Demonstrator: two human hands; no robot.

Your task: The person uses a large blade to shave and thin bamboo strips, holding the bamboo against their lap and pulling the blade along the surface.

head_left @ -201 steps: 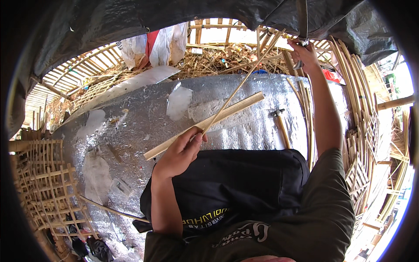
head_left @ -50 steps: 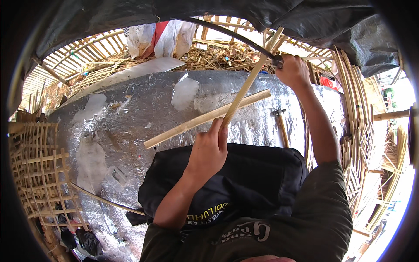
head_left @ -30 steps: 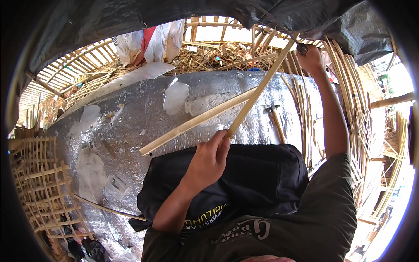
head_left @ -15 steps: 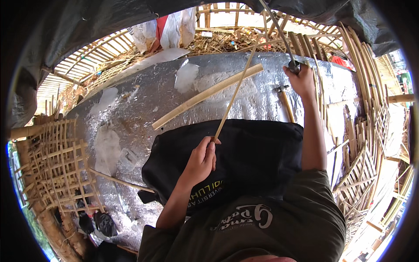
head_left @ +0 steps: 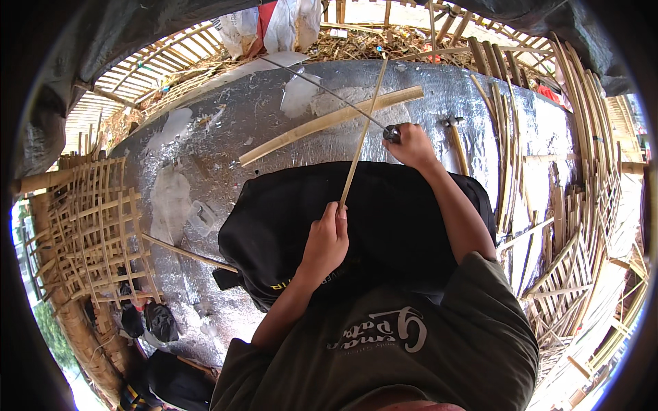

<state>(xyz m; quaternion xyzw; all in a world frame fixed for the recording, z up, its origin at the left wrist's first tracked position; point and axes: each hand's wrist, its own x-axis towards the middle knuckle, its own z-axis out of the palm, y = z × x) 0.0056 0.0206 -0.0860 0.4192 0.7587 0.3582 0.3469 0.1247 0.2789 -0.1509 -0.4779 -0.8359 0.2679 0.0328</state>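
The left hand (head_left: 326,243) pinches the lower end of a bamboo strip (head_left: 357,152) slanting up over black cloth (head_left: 411,205). The right hand (head_left: 414,146) wraps the handle of a long-bladed knife (head_left: 325,90), whose blade crosses the strip in view; whether they touch is unclear.

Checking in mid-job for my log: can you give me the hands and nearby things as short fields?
Left hand: grips near end of thin bamboo strip
Right hand: grips long-bladed tool
Crossing: tool and strip cross in view; contact unclear
On silvery sheet: wide bamboo slat, hammer
Before torso: black cloth
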